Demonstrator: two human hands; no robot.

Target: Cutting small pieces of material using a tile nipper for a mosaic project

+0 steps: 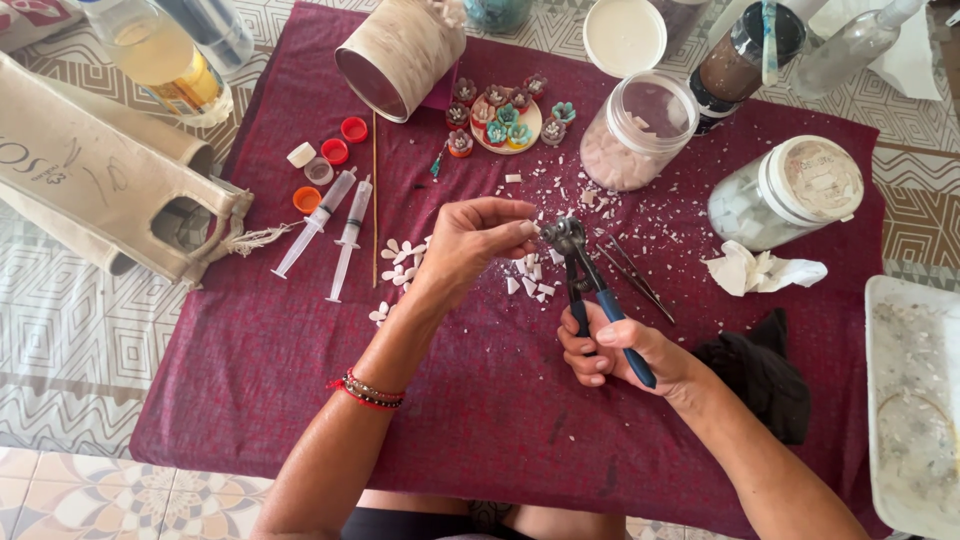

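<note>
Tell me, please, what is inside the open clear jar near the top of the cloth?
The open jar holds pale pinkish-white broken pieces, filling roughly its lower half. Its white lid lies apart behind it. What lies beneath the top layer of pieces is covered.

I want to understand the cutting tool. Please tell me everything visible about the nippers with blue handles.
The nippers have a grey metal head with round cutting wheels and two long handles sleeved in blue. They are tilted, head up and away, above the dark red cloth. The right hand grips both handles. The left hand pinches something small at the head.
</note>
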